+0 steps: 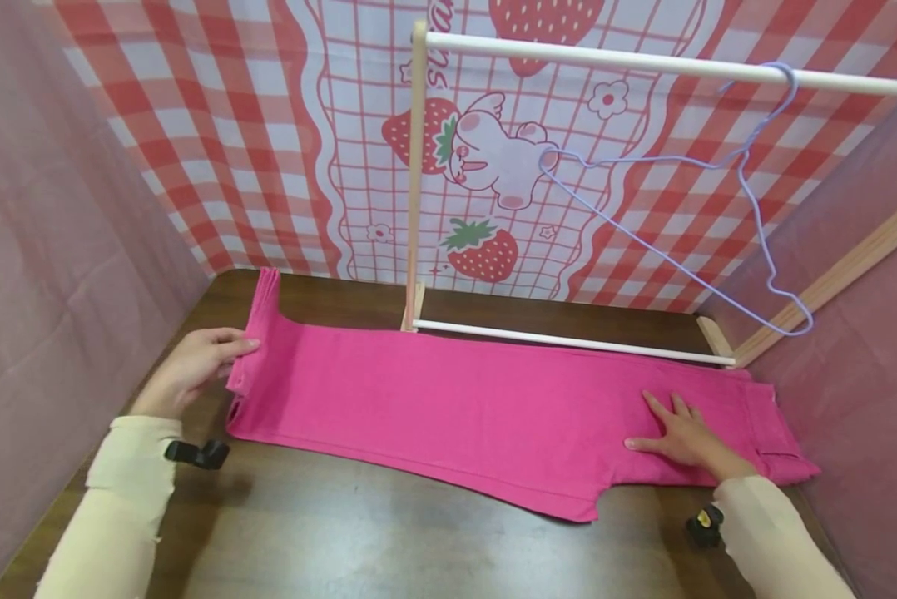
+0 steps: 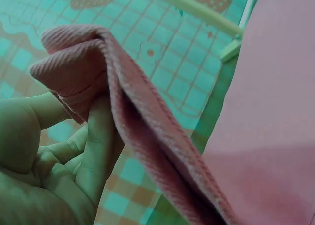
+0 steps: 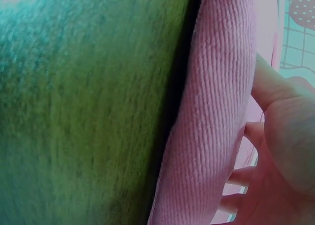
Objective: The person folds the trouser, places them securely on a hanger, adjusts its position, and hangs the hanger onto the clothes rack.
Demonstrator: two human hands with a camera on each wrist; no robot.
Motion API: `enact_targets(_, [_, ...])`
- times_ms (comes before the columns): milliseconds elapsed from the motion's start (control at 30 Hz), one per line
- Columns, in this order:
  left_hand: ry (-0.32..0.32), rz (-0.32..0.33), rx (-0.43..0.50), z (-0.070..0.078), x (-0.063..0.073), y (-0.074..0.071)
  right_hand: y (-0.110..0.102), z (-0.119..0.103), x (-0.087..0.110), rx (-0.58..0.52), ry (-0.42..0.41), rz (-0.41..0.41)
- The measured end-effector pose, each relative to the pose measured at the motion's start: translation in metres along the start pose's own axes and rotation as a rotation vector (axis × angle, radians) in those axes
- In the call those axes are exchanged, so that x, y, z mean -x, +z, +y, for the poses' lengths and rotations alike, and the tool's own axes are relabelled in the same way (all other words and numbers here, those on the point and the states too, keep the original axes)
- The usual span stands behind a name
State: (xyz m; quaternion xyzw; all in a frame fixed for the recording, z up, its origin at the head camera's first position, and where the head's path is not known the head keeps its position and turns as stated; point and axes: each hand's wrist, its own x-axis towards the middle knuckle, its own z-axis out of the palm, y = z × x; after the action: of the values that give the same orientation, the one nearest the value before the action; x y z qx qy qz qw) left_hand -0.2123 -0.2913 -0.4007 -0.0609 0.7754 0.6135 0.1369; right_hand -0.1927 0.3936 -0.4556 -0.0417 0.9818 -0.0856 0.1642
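Bright pink trousers (image 1: 448, 399), folded lengthwise, lie across the table with the leg ends to the left and the waist to the right. My left hand (image 1: 197, 366) pinches the leg ends, which are lifted off the tabletop. In the left wrist view, the layered hems (image 2: 78, 67) sit between thumb and fingers of that hand (image 2: 54, 161). With fingers spread, my right hand (image 1: 681, 437) rests on the upper part of the trousers near the waist. The right wrist view has the ribbed cloth (image 3: 211, 107) close up beside the hand (image 3: 280, 146).
A rack with a white top rail (image 1: 606, 62), wooden post (image 1: 416, 183) and white lower bar (image 1: 568, 341) stands behind the trousers. A lilac hanger (image 1: 658, 249) hangs from its rail. Pink curtains (image 1: 66, 208) flank the brown table (image 1: 359, 532); a strawberry-print cloth (image 1: 374, 191) covers the back.
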Motion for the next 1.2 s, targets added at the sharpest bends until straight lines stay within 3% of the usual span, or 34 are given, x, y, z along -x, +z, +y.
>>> enact_targets(467, [0.031,-0.029,-0.12,0.013,-0.001,0.042,-0.001,-0.002,0.004,-0.02,-0.007,0.023])
enact_targets(933, [0.056,-0.085,-0.14,0.021,-0.015,0.096,0.002,-0.002,-0.006,-0.027,0.014,0.003])
enact_targets(1200, [0.054,-0.134,-0.092,0.026,-0.023,0.134,0.002,0.001,-0.001,-0.045,-0.018,0.019])
